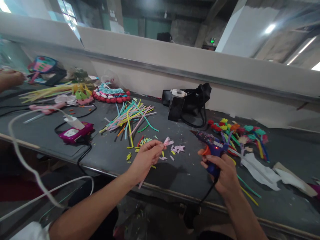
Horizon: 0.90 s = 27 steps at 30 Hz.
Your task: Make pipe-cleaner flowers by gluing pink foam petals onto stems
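Observation:
My left hand (149, 156) pinches a pale pink pipe-cleaner flower (168, 141), its stem hanging below my fingers. My right hand (221, 170) is wrapped round the handle of a purple glue gun (213, 153) with an orange trigger and a lit red light. The gun's dark nozzle points left, above the table and apart from the flower. Close by my left hand, short lilac cut pieces (178, 149) lie in a small heap, with yellow pieces (129, 156) and green bits scattered around. A bundle of coloured pipe cleaners (132, 116) lies farther back.
At left sits a magenta power strip (76, 132) with a white plug and looping cable. A black bag (197, 100) stands against the wall. Finished-looking colourful flowers (235, 128) and white paper (261, 171) lie right. Another person's hand (11, 79) shows at far left.

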{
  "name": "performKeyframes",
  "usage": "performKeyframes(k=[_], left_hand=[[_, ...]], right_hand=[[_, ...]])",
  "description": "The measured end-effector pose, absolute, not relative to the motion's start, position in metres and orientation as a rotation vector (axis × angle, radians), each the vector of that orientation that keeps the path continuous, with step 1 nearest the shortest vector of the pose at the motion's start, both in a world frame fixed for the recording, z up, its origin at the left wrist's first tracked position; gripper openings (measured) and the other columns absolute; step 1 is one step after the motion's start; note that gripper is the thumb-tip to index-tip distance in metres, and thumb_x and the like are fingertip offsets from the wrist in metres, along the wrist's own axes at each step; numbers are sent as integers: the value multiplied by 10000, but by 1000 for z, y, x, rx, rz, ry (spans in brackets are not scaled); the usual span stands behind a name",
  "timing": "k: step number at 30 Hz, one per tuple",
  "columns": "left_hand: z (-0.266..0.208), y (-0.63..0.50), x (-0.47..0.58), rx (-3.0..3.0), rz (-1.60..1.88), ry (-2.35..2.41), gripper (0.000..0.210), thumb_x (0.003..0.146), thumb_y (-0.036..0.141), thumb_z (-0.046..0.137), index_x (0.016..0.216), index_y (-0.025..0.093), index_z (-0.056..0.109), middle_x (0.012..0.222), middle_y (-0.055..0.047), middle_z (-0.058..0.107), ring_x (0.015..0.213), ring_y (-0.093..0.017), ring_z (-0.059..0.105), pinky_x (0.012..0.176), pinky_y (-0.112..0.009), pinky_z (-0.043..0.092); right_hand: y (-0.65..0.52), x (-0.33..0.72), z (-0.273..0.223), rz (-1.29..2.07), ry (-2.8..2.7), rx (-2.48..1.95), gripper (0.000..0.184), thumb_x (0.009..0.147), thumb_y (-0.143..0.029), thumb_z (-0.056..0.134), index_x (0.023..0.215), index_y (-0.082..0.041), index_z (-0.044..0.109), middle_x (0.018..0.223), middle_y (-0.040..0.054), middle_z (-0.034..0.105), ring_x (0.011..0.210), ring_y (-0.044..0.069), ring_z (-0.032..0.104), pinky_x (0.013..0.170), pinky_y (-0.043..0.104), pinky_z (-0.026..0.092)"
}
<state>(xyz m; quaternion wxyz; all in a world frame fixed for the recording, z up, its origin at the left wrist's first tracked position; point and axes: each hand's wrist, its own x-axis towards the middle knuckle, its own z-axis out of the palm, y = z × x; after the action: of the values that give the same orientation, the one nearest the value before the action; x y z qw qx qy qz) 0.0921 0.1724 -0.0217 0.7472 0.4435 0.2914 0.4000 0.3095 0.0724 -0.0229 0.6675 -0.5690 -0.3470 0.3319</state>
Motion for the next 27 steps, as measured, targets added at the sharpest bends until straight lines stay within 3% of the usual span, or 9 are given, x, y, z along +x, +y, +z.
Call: performKeyframes(k=[5, 10, 17, 20, 23, 27], left_hand=[[-17, 172, 91, 967, 877, 654, 192, 738, 320, 712, 749, 140, 644, 489, 84, 311, 437, -35, 195, 415, -185, 136], [-16, 171, 90, 973, 877, 652, 179, 753, 309, 699, 748, 141, 638, 500, 79, 326, 439, -34, 196, 413, -190, 131], [-17, 172, 90, 984, 879, 650, 187, 755, 321, 701, 753, 144, 638, 503, 81, 326, 433, -34, 205, 412, -190, 140], [-17, 172, 89, 988, 877, 643, 183, 760, 317, 699, 748, 147, 632, 507, 80, 332, 432, -33, 212, 411, -189, 144], [-18, 172, 89, 990, 870, 640, 176, 769, 312, 692, 752, 147, 634, 504, 80, 331, 430, -33, 209, 410, -190, 141], [-19, 172, 88, 1002, 871, 634, 168, 786, 309, 681, 765, 147, 640, 506, 79, 331, 431, -34, 206, 409, -191, 138]], right_hand=[[80, 323, -30, 727, -660, -1558, 197, 594, -278, 715, 587, -186, 541, 561, -22, 581, 502, 129, 561, 468, 234, 430], [82, 331, -37, 703, -780, -1640, 176, 582, -277, 661, 543, -225, 497, 572, 1, 604, 547, 166, 594, 512, 281, 470], [91, 340, -41, 195, -978, -2062, 370, 615, -450, 664, 433, -252, 410, 397, -46, 393, 423, 140, 391, 457, 281, 286], [93, 340, -40, 35, -1049, -2171, 362, 671, -487, 601, 459, -254, 423, 439, -2, 473, 480, 170, 440, 507, 299, 309], [91, 336, -37, -86, -1095, -2288, 339, 766, -482, 514, 562, -213, 547, 584, 109, 614, 590, 234, 547, 573, 329, 359], [87, 329, -34, -151, -1147, -2478, 481, 889, -472, 380, 712, -136, 676, 730, 209, 685, 692, 293, 644, 622, 355, 415]])
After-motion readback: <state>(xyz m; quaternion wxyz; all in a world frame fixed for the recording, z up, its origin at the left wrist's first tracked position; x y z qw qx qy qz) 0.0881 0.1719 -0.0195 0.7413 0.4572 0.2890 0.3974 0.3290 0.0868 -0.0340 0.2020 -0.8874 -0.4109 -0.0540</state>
